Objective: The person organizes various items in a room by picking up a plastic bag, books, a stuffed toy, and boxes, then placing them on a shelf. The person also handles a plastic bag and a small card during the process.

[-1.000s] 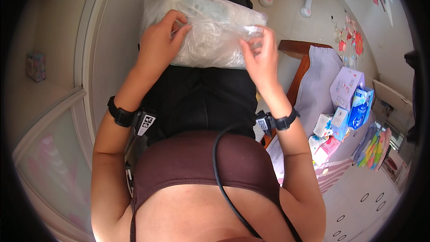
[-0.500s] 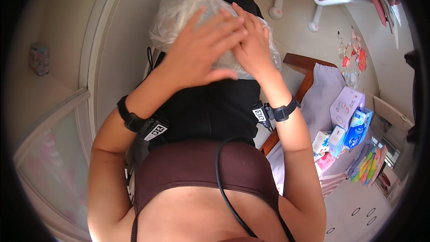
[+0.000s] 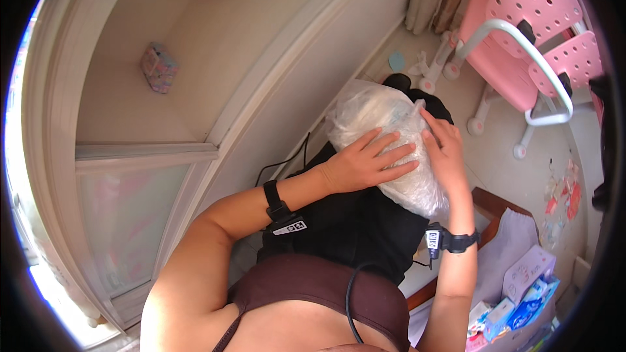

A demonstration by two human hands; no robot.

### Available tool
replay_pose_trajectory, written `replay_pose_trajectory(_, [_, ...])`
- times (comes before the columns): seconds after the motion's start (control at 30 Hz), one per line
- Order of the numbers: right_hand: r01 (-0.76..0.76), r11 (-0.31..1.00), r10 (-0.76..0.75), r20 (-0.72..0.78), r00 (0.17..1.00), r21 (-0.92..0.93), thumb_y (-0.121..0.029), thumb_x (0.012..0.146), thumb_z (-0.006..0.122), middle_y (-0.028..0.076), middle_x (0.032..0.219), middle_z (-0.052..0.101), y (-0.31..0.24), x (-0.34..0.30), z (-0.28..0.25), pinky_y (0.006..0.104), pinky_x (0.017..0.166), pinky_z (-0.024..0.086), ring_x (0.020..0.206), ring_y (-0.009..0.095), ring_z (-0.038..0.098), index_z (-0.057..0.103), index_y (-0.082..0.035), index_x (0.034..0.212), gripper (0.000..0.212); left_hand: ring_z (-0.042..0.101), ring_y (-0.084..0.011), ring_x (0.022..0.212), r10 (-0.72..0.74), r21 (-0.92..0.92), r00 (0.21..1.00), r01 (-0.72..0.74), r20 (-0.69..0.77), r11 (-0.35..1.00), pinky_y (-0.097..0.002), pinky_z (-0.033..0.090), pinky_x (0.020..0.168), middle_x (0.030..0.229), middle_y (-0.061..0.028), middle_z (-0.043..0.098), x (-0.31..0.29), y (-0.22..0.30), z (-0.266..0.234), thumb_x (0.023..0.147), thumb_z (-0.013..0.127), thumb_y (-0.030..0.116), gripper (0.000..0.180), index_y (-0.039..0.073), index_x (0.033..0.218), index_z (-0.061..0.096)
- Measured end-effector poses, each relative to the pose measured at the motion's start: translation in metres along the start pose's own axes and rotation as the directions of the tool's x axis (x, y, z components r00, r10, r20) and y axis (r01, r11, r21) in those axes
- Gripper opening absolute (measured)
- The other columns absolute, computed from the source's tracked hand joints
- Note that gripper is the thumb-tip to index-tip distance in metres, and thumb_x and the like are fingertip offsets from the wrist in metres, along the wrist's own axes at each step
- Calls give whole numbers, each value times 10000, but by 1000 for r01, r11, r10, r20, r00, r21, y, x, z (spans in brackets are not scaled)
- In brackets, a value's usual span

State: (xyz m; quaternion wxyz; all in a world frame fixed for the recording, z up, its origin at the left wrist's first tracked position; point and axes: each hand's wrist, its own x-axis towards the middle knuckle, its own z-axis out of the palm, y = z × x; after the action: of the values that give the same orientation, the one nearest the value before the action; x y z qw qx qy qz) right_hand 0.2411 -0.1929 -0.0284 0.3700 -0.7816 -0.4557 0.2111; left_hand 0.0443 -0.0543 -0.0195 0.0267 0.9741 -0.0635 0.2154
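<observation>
A translucent white plastic bag (image 3: pixel 381 114), bulging and crinkled, rests on my lap over black trousers (image 3: pixel 352 225). My left hand (image 3: pixel 375 161) lies across the bag's near left part, palm down with the fingers spread. At the bag's right side is my right hand (image 3: pixel 447 156), its fingers stretched along the edge and its thumb apart from them. One fingertip meets a raised fold of the plastic. What the bag contains cannot be made out. Each wrist wears a black strap with a small device.
To the left stands a pale cabinet (image 3: pixel 261 78) with a small patterned box (image 3: pixel 158 67) on its shelf. A pink chair (image 3: pixel 505 58) with white legs is at the far right. Tissue packs (image 3: pixel 531 303) lie on cloth-covered wooden furniture at the near right. Red scraps (image 3: pixel 567 195) litter the floor.
The view has swung left, showing more cabinet. My hands, lifted and overlapping before, have come apart: the left now lies flat on the bag, the right at its side.
</observation>
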Motion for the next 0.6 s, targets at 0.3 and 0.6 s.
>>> replay_pose_trajectory(0.3, [-123, 275, -98, 155, 983, 954, -695, 1027, 168, 182, 1429, 581, 15, 18, -47, 324, 901, 435, 1081, 203, 621, 437, -12, 1514, 880, 665, -157, 1088, -642, -672, 697, 644, 319, 365, -351, 542, 940, 1232, -60, 697, 32, -83, -89, 928, 750, 218, 476, 14, 1333, 606])
replay_pose_trajectory(0.6, [-217, 457, -128, 306, 943, 862, -434, 1015, 547, 146, 1380, 624, 3, 39, 27, 307, 991, 429, 1139, 178, 604, 496, -8, 1459, 618, 655, -213, 1078, -930, -926, 66, 142, 361, -350, -391, 533, 955, 1177, -63, 692, -12, -196, -103, 966, 686, 267, 354, 50, 1243, 649])
